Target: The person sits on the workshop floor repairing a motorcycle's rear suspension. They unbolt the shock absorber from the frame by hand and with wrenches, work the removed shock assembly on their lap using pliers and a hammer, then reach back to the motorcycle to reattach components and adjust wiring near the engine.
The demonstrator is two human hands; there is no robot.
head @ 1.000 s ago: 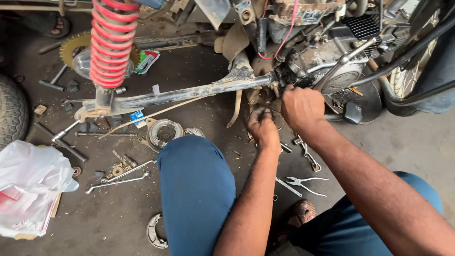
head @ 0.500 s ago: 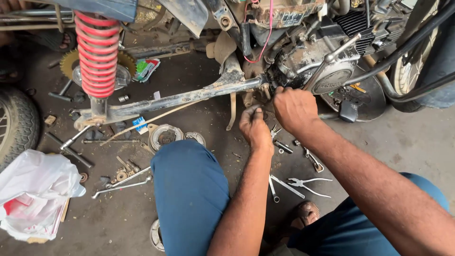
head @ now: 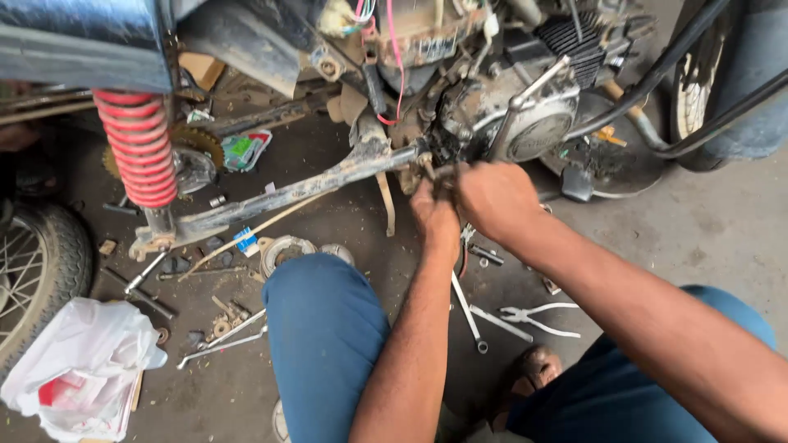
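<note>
Greasy swingarm [head: 287,193] runs left-right; both hands [head: 476,201] grip its right end.

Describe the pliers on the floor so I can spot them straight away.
Start at the motorcycle engine and drop down past the right hand to the concrete floor. The pliers lie beside the person's right thigh, right of two long wrenches. Unlike those straight bars, they have two curved, spread handles.

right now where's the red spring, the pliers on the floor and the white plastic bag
red spring [head: 135,148], head view, middle of the coils
pliers [head: 538,316], head view, on the handles near the pivot
white plastic bag [head: 78,361], head view, middle of the crumpled bag
</note>
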